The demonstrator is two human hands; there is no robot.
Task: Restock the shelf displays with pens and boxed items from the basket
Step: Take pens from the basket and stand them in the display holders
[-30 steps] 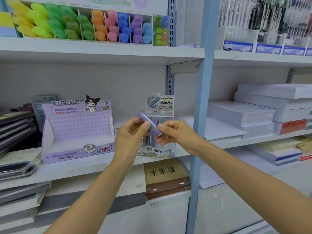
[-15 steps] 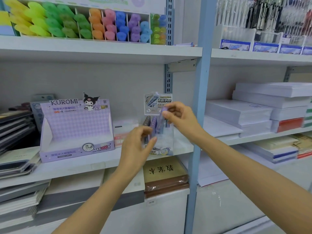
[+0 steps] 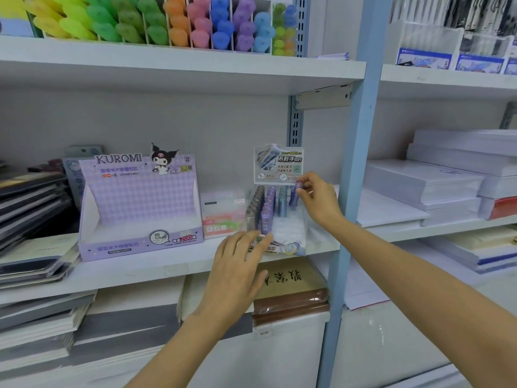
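Left hand [image 3: 237, 273]: nearest me, fingers straight and loose, holding nothing; fingertips rest against the front of the clear display stand [image 3: 291, 231].
Stand: sits on the middle shelf [image 3: 134, 270], just left of the blue upright; tubes stand in tiered rows inside it.
Right hand [image 3: 317, 201]: thumb and fingers pinch the top of a purple tube [image 3: 293, 196].
Purple tube: upright, at the stand's back right row, below the header card [image 3: 278, 163].
Kuromi box [image 3: 140, 203]: left of the stand, same shelf.
Highlighters [image 3: 179, 26]: shelf above, sorted by colour.
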